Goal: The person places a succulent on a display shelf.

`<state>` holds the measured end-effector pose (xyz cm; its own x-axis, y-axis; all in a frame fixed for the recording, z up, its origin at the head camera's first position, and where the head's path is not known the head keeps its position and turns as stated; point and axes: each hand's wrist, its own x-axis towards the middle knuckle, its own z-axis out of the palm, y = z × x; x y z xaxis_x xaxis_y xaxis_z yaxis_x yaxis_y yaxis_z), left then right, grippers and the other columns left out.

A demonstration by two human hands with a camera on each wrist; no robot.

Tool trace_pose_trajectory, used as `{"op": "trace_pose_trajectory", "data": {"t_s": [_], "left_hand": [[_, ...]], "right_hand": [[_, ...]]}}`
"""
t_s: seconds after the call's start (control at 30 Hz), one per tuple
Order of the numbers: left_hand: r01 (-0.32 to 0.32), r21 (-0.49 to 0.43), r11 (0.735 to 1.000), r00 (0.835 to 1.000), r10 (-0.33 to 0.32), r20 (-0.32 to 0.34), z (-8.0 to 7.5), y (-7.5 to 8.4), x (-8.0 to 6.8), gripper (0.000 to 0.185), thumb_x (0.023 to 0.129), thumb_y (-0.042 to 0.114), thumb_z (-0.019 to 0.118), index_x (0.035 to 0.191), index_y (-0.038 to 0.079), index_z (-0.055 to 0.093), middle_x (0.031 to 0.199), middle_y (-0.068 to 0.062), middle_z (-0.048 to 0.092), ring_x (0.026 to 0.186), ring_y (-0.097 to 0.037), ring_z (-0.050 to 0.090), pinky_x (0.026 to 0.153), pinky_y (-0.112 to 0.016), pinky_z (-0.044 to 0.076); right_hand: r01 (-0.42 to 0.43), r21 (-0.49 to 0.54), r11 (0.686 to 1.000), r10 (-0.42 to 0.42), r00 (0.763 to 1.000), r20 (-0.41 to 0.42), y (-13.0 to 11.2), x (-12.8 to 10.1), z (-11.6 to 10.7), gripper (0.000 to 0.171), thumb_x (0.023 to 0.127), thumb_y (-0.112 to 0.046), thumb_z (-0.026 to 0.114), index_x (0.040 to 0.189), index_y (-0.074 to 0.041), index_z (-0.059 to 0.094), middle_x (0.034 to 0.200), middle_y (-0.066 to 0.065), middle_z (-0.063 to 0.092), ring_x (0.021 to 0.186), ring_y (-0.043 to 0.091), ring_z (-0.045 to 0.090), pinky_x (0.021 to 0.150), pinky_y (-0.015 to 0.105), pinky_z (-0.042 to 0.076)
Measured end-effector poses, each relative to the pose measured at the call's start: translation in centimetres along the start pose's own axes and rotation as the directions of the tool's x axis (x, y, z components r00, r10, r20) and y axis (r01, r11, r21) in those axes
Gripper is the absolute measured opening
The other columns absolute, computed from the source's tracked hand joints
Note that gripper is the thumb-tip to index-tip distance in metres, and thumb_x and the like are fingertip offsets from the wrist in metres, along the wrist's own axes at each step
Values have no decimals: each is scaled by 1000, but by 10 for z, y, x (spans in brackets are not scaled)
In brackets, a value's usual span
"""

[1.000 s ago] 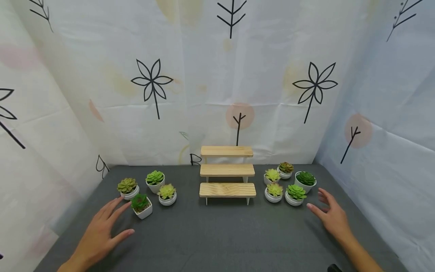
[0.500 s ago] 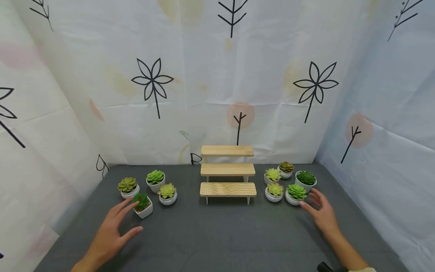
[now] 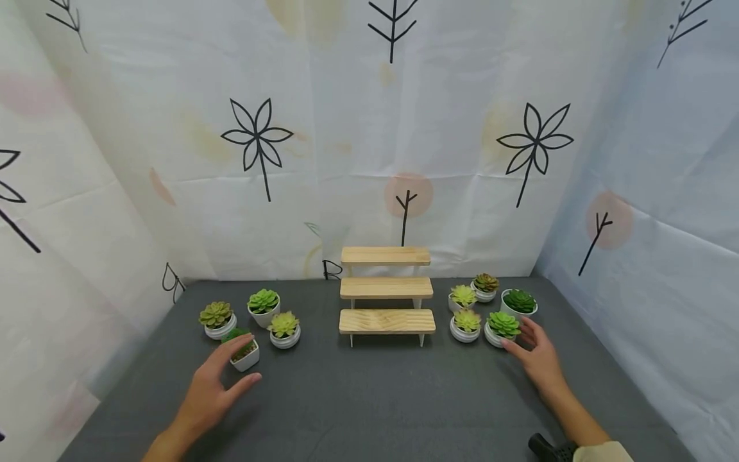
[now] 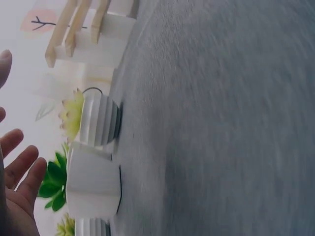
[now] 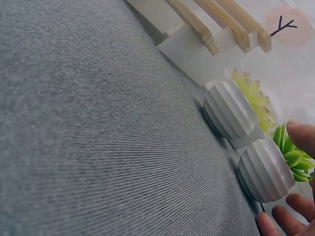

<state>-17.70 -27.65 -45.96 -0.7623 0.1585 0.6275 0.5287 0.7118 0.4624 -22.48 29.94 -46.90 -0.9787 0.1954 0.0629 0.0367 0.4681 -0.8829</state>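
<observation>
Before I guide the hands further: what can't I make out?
Head: part of the square-potted plant, behind the left hand.
Head and right wrist: whether the right hand touches the bright green plant; its overlapping thumb hides any gap.
Left wrist: the bottom plant, cut off by the frame edge.
Right wrist: most of that hand, beyond the right edge.

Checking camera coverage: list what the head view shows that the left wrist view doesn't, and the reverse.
Only the head view: the right hand and the five potted plants nearest it.

Only the left wrist view: the broad face of the white end panel and the left hand's lower fingertips.

Both: parts of the left hand, the three-step stand, square-potted plant, leftmost plant, pale green plant and grey tabletop.
</observation>
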Motion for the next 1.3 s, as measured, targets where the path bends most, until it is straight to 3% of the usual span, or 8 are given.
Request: {"op": "trace_pose_trajectory", "data": {"t_s": [0.17,0.43,0.67,0.93,1.13,1.3], "left_hand": [[5,-49,999,1000,-6,-27,11,6,3,67,75,9,84,136,10,56,128,-4,59,105,-21,59,91,-10,33],[-26,-134,991,999,21,-39,28,13,8,62,75,1,82,132,5,58,126,-9,60,110,0,55,92,-13,39],[-43,-233,972,997,28,-66,42,23,15,60,73,-4,82,128,3,60,122,-13,62,108,-17,60,92,-13,39],[-42,-351,936,999,35,-26,57,27,24,54,78,-3,79,128,-1,58,123,-20,60,114,-17,57,95,-22,42],[-59,-381,923,998,46,-44,72,30,30,53,77,-6,78,126,-5,58,122,-21,60,113,-24,59,93,-27,46],[-38,-375,926,999,22,-48,75,48,35,52,76,-10,77,123,-9,58,119,-25,60,109,-34,59,90,-37,48]], "right_hand": [[8,-22,1000,-8,1000,4,1,5,1,82,92,-26,69,152,2,21,148,30,30,132,45,33,100,58,33],[-15,-82,997,17,999,27,0,11,4,84,92,-29,70,151,6,20,148,32,28,131,47,33,101,58,33],[-32,-122,992,36,999,29,3,17,5,82,91,-29,70,149,8,23,143,33,34,129,47,36,101,57,32],[-26,-134,991,24,1000,-14,5,19,8,76,89,-29,72,142,10,35,134,33,44,120,45,44,96,55,36],[-28,-124,992,23,999,-47,5,18,10,74,88,-29,73,141,8,38,133,32,47,120,43,46,94,54,38],[-39,-97,994,32,997,-73,2,16,11,75,88,-32,74,142,5,39,135,29,47,122,41,45,97,54,36]]}}
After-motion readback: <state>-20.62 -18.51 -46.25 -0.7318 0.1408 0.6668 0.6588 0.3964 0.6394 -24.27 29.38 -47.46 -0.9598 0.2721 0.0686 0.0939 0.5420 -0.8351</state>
